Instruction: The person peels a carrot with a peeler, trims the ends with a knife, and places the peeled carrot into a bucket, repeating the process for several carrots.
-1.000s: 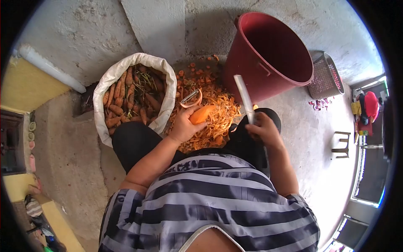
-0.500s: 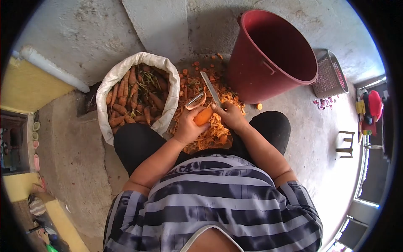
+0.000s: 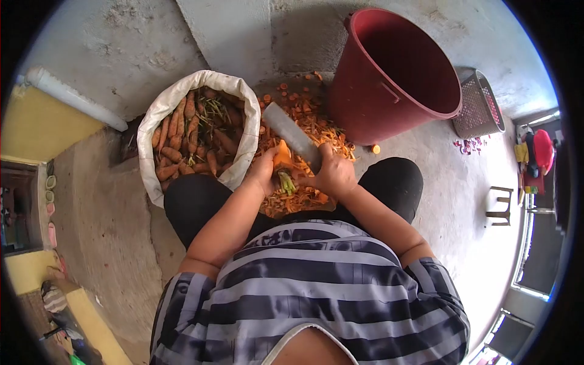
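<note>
An orange carrot with a green stem end turned toward my body is gripped in my left hand. My right hand is closed round the handle end of a wide-bladed knife, whose blade points up and to the left, just beyond the carrot. Under both hands lies a heap of orange peelings. The peeler seen earlier cannot be made out. Left of my hands stands a white sack with its rim rolled down, holding several unpeeled carrots.
A large red bin stands at the upper right, against the wall. Beside it is a grey perforated basket with small purple scraps below. Round orange slices lie near the wall. A small stool is farther right.
The carrot has turned so its green stem end shows toward my body. The knife has swung left, with its broad face now visible. The peeler is no longer seen by my left hand.
</note>
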`<state>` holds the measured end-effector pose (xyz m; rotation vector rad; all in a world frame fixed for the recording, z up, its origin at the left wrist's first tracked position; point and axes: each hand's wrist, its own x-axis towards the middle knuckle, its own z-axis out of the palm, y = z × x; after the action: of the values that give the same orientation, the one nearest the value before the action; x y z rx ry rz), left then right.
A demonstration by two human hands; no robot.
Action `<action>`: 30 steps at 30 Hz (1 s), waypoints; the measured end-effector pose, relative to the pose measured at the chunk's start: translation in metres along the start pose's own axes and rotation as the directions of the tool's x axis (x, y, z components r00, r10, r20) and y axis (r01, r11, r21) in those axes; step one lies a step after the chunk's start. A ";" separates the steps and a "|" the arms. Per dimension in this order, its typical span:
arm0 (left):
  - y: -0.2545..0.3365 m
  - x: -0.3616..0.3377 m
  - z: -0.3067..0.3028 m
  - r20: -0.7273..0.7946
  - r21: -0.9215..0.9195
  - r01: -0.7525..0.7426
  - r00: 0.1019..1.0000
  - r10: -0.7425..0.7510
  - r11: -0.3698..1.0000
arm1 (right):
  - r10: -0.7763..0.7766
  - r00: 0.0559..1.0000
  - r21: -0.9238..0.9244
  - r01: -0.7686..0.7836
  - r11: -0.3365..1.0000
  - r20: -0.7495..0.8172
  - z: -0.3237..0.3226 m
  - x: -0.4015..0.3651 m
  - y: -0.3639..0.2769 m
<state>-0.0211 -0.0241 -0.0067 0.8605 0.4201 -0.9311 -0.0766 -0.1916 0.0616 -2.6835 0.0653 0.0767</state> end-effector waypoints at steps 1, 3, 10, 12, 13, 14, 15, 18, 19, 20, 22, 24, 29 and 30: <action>-0.002 0.002 -0.001 -0.007 -0.033 -0.009 1.000 0.009 0.999 | -0.024 1.000 -0.028 0.024 0.999 -0.013 0.000 -0.002 -0.005; -0.005 0.005 -0.001 -0.019 -0.099 -0.024 1.000 0.022 0.995 | -0.101 0.995 -0.052 0.100 0.994 -0.013 0.005 -0.001 -0.003; 0.004 -0.007 0.005 -0.005 -0.056 -0.051 0.999 0.051 0.997 | -0.214 0.977 -0.105 0.214 0.971 0.011 0.006 0.013 0.000; 0.007 -0.016 0.014 0.044 -0.035 -0.023 0.999 0.025 0.999 | -0.209 0.978 -0.110 0.210 0.972 0.018 0.010 0.013 0.000; 0.006 -0.015 0.014 0.064 -0.034 -0.026 0.998 0.028 0.999 | -0.209 0.978 -0.108 0.210 0.972 0.017 0.011 0.013 -0.001; 0.005 -0.014 0.013 0.083 -0.032 -0.028 0.996 0.030 0.999 | -0.209 0.978 -0.107 0.209 0.972 0.015 0.012 0.014 -0.002; 0.004 -0.012 0.011 0.104 -0.030 -0.030 0.994 0.033 0.999 | -0.205 0.979 -0.108 0.205 0.973 0.016 0.013 0.014 -0.002; 0.000 -0.006 0.004 0.244 -0.115 -0.060 0.966 0.087 0.991 | -0.195 0.981 -0.113 0.196 0.974 0.018 0.015 0.015 -0.003; 0.000 -0.006 0.004 0.221 -0.108 -0.063 0.971 0.086 0.992 | -0.194 0.981 -0.116 0.195 0.974 0.019 0.015 0.015 -0.004; -0.001 -0.005 0.004 0.199 -0.101 -0.065 0.976 0.084 0.993 | -0.193 0.981 -0.119 0.194 0.974 0.021 0.015 0.016 -0.004; -0.002 -0.006 0.007 0.128 -0.077 -0.081 0.988 0.091 0.994 | -0.208 0.978 -0.117 0.209 0.971 0.027 0.020 0.014 -0.003; -0.003 -0.006 0.012 0.031 -0.040 -0.106 0.994 0.107 0.994 | -0.243 0.970 -0.126 0.240 0.963 -0.005 0.026 0.013 -0.002; -0.002 0.001 0.007 0.127 -0.156 -0.052 0.989 0.072 0.986 | -0.248 0.954 -0.122 0.230 0.966 -0.170 0.022 0.017 -0.007; -0.002 0.002 0.008 0.146 -0.175 -0.047 0.987 0.073 0.983 | -0.221 0.967 -0.099 0.210 0.973 -0.126 0.018 0.018 -0.009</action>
<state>-0.0218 -0.0321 -0.0037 0.6374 0.3351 -0.8843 -0.0587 -0.1765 0.0485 -2.7584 -0.1918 -0.1764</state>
